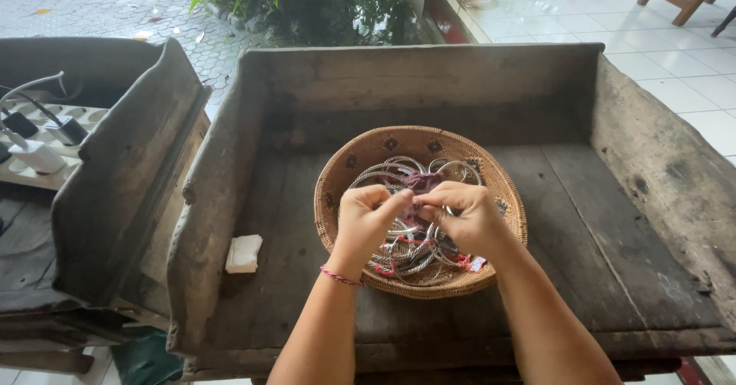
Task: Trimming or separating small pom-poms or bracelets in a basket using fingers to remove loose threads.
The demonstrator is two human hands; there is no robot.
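Note:
A round woven basket [343, 176] stands in a worn wooden tray-like table [613, 231]. It holds several silver bangles [399, 169] and red threads [464, 262]. Above the basket, my left hand [366, 218] and my right hand [464, 218] meet, both pinching a small dark purple piece of cloth [422, 181]. The fingers of both hands are closed on it. A red string bracelet [340, 278] circles my left wrist.
A small white folded paper [244, 253] lies on the tray at the left. A second wooden tray [126, 170] stands further left, with white and black chargers [38, 143] plugged in behind it. Plants [307, 1] and tiled floor [675, 70] lie beyond.

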